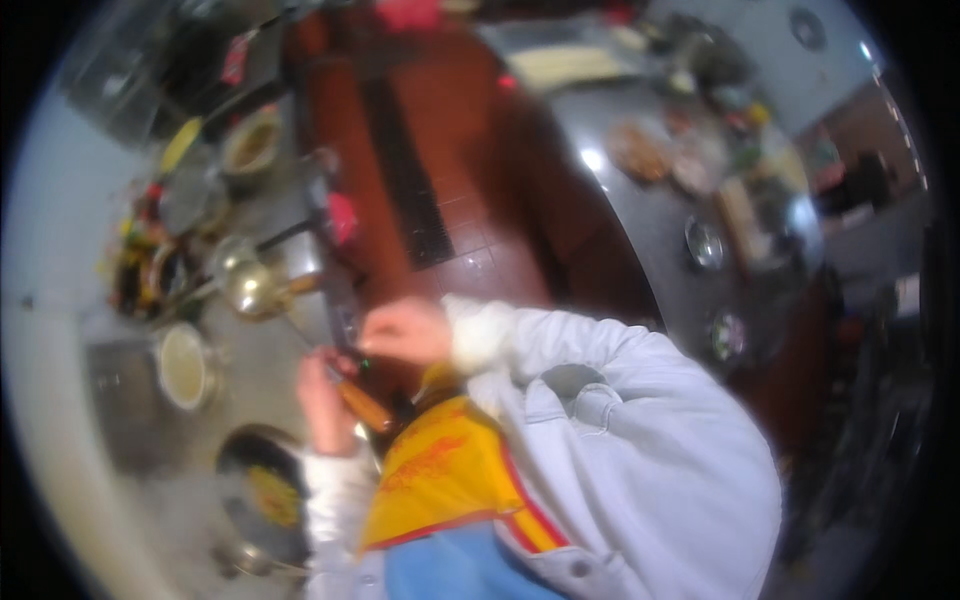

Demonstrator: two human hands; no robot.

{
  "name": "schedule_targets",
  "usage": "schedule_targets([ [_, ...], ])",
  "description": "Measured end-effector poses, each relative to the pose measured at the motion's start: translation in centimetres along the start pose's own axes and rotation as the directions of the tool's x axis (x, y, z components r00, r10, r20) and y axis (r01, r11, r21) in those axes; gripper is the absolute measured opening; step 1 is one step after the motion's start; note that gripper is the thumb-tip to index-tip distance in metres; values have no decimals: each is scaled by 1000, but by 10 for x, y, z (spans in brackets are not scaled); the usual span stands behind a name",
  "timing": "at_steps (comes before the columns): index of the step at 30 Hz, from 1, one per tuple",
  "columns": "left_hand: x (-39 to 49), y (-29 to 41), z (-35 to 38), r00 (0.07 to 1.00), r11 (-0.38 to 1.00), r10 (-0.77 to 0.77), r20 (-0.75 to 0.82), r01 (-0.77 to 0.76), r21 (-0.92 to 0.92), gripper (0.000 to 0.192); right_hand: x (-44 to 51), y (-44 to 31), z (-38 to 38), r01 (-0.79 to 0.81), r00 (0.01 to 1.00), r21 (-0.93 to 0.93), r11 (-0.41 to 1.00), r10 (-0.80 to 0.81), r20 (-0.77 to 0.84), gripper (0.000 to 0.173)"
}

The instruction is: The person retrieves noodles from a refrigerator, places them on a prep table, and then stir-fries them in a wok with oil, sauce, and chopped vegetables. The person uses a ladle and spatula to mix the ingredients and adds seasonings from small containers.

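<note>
Near the edge of the steel stove counter, my left hand (322, 397) is closed around the wooden handle (364, 407) of a long kitchen tool, probably a ladle. Its thin metal shaft runs up and left towards a shiny rounded metal bowl (255, 287); blur hides whether the two are joined. My right hand (405, 330) is just to the right, beside the counter's front edge, with its fingers curled. Whether anything small is in it cannot be told. Below and left of my left hand sits a dark wok (262, 480) with yellow food (271, 495) in it.
A pot of pale liquid (182, 367) and a round container (252, 144) stand on the left counter. A black floor grate (405, 172) crosses the red-brown tiles. The right-hand steel counter (645, 225) bears a metal bowl (705, 242), a patterned bowl (727, 335) and piled food (637, 152).
</note>
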State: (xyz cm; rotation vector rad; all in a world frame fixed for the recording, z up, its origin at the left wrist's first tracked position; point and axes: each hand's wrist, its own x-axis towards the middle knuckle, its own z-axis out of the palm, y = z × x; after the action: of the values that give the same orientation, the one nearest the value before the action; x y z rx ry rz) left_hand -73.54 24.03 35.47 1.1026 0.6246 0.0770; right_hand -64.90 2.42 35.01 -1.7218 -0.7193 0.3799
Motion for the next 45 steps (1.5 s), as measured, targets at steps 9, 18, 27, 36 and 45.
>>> schedule_targets([
  [9, 13, -14, 151, 924, 942, -312, 222, 270, 199, 16, -187, 176, -363, -425, 460, 34, 904, 248, -853, 25],
  [18, 68, -68, 338, 896, 866, -407, 178, 317, 387, 14, -225, 332, -656, -816, 513, -402, 416, 200, -835, 33],
  [27, 90, -93, 440, 875, 803, -469, 117, 368, 468, 10, -195, 373, -722, -752, 657, -503, 426, 549, -517, 33],
  [36, 98, -110, 466, 900, 801, -432, 61, 351, 485, 13, -200, 332, -696, -725, 637, -617, 306, 639, -432, 50],
  [45, 98, -118, 475, 888, 810, -442, 124, 336, 480, 12, -257, 245, -720, -684, 613, -343, 643, 252, -749, 36],
])
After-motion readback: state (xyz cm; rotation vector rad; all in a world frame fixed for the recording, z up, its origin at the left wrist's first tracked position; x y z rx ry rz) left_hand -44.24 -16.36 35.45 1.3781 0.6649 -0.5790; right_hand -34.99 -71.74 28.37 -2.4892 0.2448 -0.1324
